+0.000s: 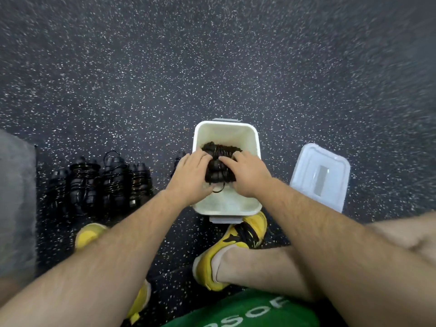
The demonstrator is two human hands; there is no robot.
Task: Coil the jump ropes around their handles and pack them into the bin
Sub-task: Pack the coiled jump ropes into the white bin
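Observation:
A white rectangular bin [252,142] stands on the speckled floor in front of me. Over its opening, a black coiled jump rope bundle [218,169] is held between both hands. My left hand [191,175] grips its left side with curled fingers. My right hand [247,174] grips its right side. More black coiled rope [221,147] lies inside the bin behind the bundle. Several coiled jump ropes [101,182] lie in a row on the floor to the left. Another black piece [177,161] shows just left of the bin, mostly hidden by my left hand.
The bin's translucent lid [320,175] lies on the floor to the right. A grey block [14,197] is at the left edge. My yellow shoes [233,241] and bare legs are just behind the bin. Dark speckled floor stretches ahead.

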